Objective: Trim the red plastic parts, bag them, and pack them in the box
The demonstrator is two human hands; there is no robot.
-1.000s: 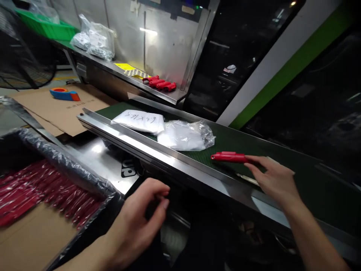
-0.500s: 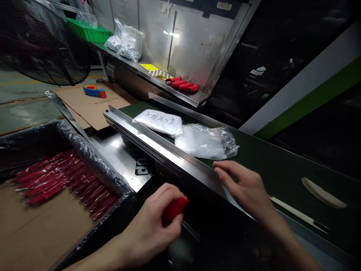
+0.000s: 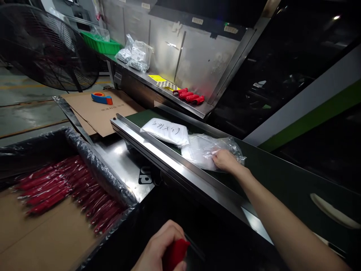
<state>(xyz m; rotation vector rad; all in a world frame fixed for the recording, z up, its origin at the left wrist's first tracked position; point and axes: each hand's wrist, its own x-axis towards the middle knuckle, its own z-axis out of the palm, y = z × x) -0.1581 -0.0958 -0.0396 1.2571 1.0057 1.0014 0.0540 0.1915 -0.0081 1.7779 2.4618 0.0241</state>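
Observation:
My left hand sits low at the bottom edge, fingers wrapped round a red handle. My right hand reaches across the steel rail onto the green conveyor belt and rests on a crinkled clear bag of white sleeves; its fingers are tucked into the plastic, so the grip is hidden. To the left of that bag lies a flat white packet with handwriting.
A plastic-lined carton at left holds rows of bagged red handles. Several red handles lie on the back steel shelf. A tape dispenser sits on flat cardboard. A fan stands at far left. A pale blade-like piece lies on the belt.
The red handle went from my right hand on the belt into my left hand, which dropped lower. My right hand moved left along the belt onto the clear bag.

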